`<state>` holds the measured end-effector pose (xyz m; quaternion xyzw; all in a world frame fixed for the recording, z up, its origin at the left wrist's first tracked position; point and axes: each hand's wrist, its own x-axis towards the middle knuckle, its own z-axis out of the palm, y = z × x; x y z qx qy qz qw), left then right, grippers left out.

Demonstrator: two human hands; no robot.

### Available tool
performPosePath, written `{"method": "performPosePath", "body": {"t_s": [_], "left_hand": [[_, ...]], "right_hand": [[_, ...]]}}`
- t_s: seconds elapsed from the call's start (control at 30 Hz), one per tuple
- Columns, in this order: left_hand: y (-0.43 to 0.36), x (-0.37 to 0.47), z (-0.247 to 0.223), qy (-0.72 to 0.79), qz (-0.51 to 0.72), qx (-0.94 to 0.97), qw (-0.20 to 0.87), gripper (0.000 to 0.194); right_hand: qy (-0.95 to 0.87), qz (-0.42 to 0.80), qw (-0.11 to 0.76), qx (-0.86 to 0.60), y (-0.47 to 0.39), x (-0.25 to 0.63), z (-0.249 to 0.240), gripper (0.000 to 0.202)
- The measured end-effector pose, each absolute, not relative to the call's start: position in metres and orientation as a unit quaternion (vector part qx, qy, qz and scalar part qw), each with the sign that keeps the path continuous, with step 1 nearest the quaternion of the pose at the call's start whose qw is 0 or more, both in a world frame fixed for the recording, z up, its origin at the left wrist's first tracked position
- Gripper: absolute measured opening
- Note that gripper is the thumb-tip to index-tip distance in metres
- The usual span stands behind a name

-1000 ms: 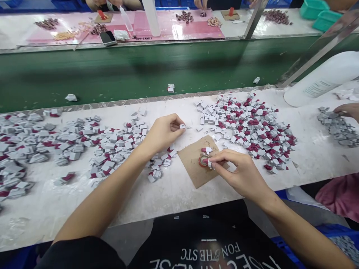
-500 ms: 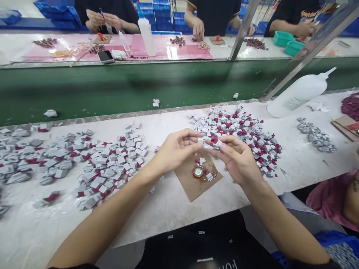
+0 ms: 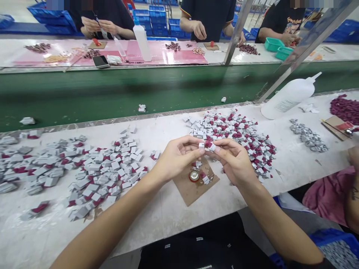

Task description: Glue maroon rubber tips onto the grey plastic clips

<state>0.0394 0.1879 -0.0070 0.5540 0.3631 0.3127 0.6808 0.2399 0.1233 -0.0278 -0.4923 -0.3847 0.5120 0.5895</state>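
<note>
My left hand [image 3: 179, 155] pinches a small white piece [image 3: 201, 146] between thumb and fingertips. Close against it, my right hand [image 3: 234, 158] grips a white and dark red piece [image 3: 210, 146]; the two pieces appear to touch. Below both hands lies a brown cardboard square [image 3: 188, 191] bearing a round metal cap [image 3: 194, 175] with a red rim and a few small white and red pieces [image 3: 206, 179]. Behind my right hand spreads a pile of white and dark red pieces [image 3: 241, 129]. Grey and dark red pieces [image 3: 106, 168] are heaped left of my left hand.
A large white bottle [image 3: 288, 98] leans by a metal post [image 3: 291, 56] at the right. Grey pieces [image 3: 308, 136] lie near it. Beyond the green belt [image 3: 112, 87], several people work at another table. A person's arm [image 3: 353, 194] shows at the right edge.
My hands have come closer together, bringing the white piece against the white and red one. The view has shifted slightly. Across the belt, a person's hand has risen from the table.
</note>
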Motion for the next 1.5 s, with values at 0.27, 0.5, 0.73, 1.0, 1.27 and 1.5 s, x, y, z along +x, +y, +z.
{"method": "performPosePath", "body": {"t_s": [0.27, 0.5, 0.73, 1.0, 1.27, 1.5], "left_hand": [[0.187, 0.036, -0.008, 0.360, 0.298, 0.594, 0.654, 0.028], [0.214, 0.038, -0.005, 0.365, 0.287, 0.651, 0.600, 0.031], [0.314, 0.057, -0.006, 0.539, 0.329, 0.651, 0.422, 0.010], [0.412, 0.123, -0.036, 0.626, 0.299, 0.599, 0.400, 0.014], [0.399, 0.124, -0.031, 0.558, 0.304, 0.635, 0.440, 0.021], [0.320, 0.074, -0.003, 0.317, 0.358, 0.684, 0.551, 0.023]], "right_hand": [[-0.449, 0.493, 0.524, -0.530, 0.124, 0.245, -0.019, 0.032], [-0.499, 0.540, 0.460, -0.498, 0.155, 0.259, -0.012, 0.035], [-0.583, 0.172, 0.308, -0.732, 0.288, 0.301, 0.006, 0.026], [-0.536, 0.144, 0.247, -0.794, 0.385, 0.303, -0.029, 0.017], [-0.575, 0.210, 0.348, -0.710, 0.355, 0.298, -0.016, 0.026], [-0.572, 0.377, 0.493, -0.537, 0.270, 0.280, 0.004, 0.026]]}}
